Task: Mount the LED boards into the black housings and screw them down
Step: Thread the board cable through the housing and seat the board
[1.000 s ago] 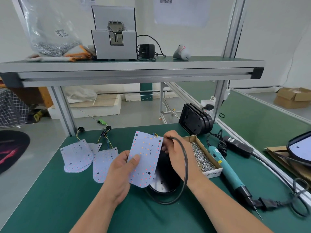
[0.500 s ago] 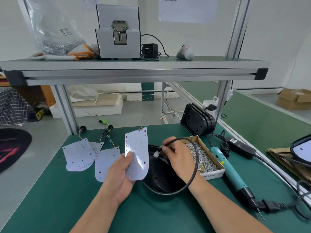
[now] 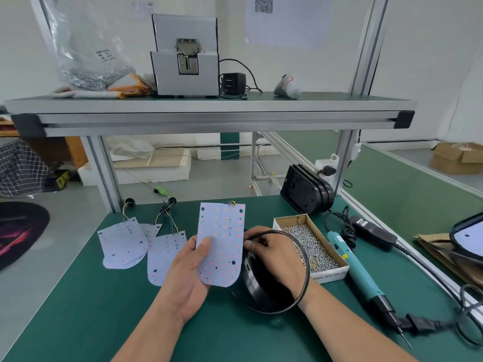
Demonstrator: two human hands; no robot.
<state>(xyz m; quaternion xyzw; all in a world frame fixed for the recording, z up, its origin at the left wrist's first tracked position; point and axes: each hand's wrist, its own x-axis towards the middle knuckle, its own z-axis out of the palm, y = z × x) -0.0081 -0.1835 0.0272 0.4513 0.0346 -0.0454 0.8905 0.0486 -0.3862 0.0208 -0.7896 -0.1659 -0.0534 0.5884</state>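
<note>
left hand (image 3: 188, 283) is gripping the LED board (image 3: 222, 246), swinging it back over the black housing (image 3: 251, 288) | right hand (image 3: 274, 259) is pinching the cable (image 3: 307, 267) | seating's probably next

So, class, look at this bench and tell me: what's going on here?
A person's left hand holds a white LED board upright over the green bench; the right hand pinches a black cable over the black housing. The board is not yet seated. Spare boards lie to the left; a box of screws and a teal screwdriver lie untouched on the right.
</note>
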